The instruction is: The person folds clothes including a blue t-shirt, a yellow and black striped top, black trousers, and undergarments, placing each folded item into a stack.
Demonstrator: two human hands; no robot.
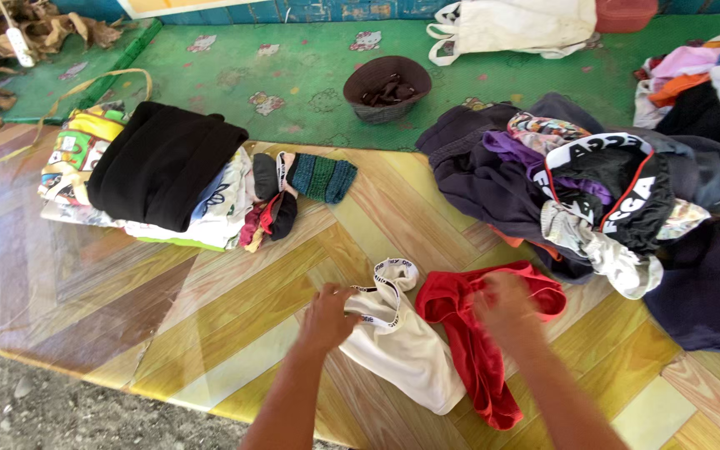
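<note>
My left hand (327, 317) grips the banded edge of a white garment (406, 346) that lies on the patterned floor mat (210, 333). My right hand (506, 304), slightly blurred, holds a red garment (472, 350) that lies right beside the white one, touching it. Both arms reach in from the bottom edge.
A folded stack topped by a black cloth (160, 171) sits at the left, with small rolled pieces (302, 187) beside it. A loose heap of dark and mixed clothes (602, 196) fills the right. A brown woven bowl (387, 87) and a white bag (514, 29) rest on the green mat behind.
</note>
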